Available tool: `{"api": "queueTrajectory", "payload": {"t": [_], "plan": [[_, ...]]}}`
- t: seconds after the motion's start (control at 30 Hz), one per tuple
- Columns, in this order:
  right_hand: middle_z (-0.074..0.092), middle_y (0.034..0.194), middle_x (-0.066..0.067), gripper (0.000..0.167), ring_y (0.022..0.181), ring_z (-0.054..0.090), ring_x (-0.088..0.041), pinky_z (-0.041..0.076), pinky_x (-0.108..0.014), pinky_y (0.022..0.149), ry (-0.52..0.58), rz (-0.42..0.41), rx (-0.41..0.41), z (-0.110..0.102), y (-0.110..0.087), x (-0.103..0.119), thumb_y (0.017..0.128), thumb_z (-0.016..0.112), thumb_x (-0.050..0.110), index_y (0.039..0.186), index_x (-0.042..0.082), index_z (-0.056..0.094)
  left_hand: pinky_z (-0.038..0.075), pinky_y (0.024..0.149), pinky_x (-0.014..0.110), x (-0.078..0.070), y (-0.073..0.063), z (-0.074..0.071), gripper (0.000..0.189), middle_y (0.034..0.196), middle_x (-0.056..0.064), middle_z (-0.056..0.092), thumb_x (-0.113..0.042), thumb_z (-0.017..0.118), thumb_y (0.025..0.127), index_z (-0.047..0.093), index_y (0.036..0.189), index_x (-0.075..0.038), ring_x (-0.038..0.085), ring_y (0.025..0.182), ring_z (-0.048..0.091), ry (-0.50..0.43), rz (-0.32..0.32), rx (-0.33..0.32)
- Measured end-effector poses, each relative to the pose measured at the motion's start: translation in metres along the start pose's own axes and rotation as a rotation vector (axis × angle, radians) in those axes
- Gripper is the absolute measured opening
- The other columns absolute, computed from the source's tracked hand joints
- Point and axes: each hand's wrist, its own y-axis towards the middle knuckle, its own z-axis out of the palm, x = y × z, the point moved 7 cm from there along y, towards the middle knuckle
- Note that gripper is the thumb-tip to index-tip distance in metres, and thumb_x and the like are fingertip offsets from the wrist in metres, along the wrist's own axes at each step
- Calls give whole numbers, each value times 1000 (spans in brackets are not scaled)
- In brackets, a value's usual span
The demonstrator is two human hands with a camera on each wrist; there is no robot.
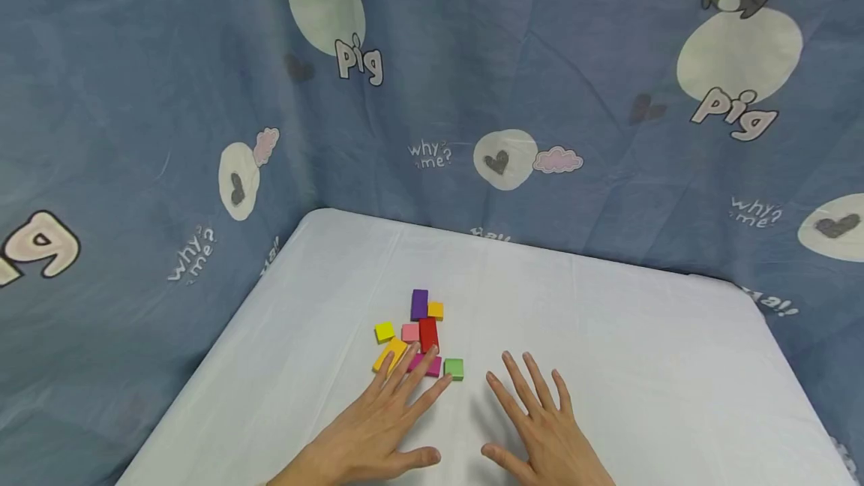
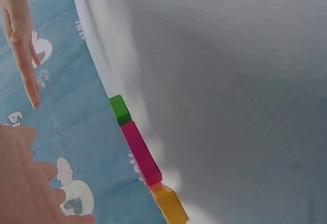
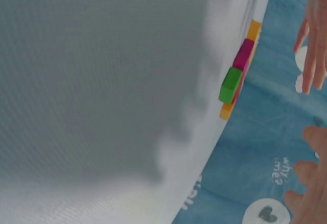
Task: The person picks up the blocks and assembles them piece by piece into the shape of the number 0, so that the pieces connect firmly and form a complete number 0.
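Several coloured blocks lie in a loose cluster on the white table. At its far end are a purple block [image 1: 419,304] and a small orange block [image 1: 436,311]. A red block [image 1: 428,334], a pink block [image 1: 410,332] and a yellow block [image 1: 385,332] sit in the middle. Nearer are an orange-yellow block [image 1: 389,355], a magenta block [image 1: 432,366] and a green block [image 1: 454,369]. My left hand [image 1: 378,422], fingers spread, overlaps the near blocks in the head view and holds nothing. To its right, my right hand [image 1: 543,426] spreads its fingers above the table, holding nothing.
The white-covered table [image 1: 641,351] has its far edge against a blue cloth curtain [image 1: 432,81] printed with pigs and words. The curtain also hangs along the left side. Shadows of the hands fall on the tabletop.
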Motion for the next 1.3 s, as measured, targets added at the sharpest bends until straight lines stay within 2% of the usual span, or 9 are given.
{"api": "queueTrajectory", "payload": {"t": [0.07,0.17,0.3,0.43,0.63,0.8,0.9,1.1,1.3], "plan": [[15,162,-6,88,147,10,-32,3,-62,110,2,-1,4,1,0,0,83,59,67,154,24,32,8,112,62,0,0,0,85,164,4,-2,-74,38,89,8,158,-34,33,148,0,5,1,-6],[14,163,-5,87,147,10,-33,2,-60,110,12,-3,7,1,0,0,83,59,67,154,24,33,12,111,63,0,-1,0,86,164,3,-4,-74,39,89,8,158,-33,33,148,0,11,1,-14],[15,162,-6,86,147,11,-33,-18,-46,111,24,-6,9,2,-1,1,84,59,66,154,24,34,12,111,63,0,-2,0,86,164,4,-4,-74,39,89,8,158,-33,34,148,3,5,1,-15],[15,162,-5,85,147,10,-32,-18,-46,111,33,6,20,3,-2,2,84,60,66,153,23,35,13,111,63,-2,-3,0,86,164,4,0,-74,40,89,8,158,-33,35,147,6,-3,1,-9],[15,162,-5,84,147,11,-32,6,-61,109,40,23,32,7,-3,0,85,59,65,153,21,36,13,112,61,-2,-4,1,85,164,6,2,-72,40,90,8,158,-32,33,148,0,-35,4,20],[21,161,-7,78,145,18,-32,23,-61,103,60,11,18,10,-4,-1,90,54,63,153,19,35,13,114,56,-1,-6,1,81,164,5,2,-68,41,93,10,158,-32,30,148,-2,-135,-7,48],[29,158,-8,73,143,26,-31,30,-58,103,94,6,-9,11,-1,-3,93,54,59,151,19,39,19,114,53,2,-7,-1,78,163,5,10,-66,44,93,17,158,-30,29,148,6,-160,-8,18],[46,145,-10,61,131,44,-25,41,-50,96,174,3,-50,13,10,-5,92,62,47,143,16,50,35,107,49,10,-10,-3,64,152,7,38,-59,49,96,42,149,-24,27,139,34,-118,0,-68],[57,130,-5,53,115,56,-22,46,-45,89,202,17,-51,19,21,-4,92,64,44,138,18,57,43,98,44,20,-13,0,46,135,0,54,-52,51,97,62,132,-24,17,124,48,-144,-46,-36]]}}
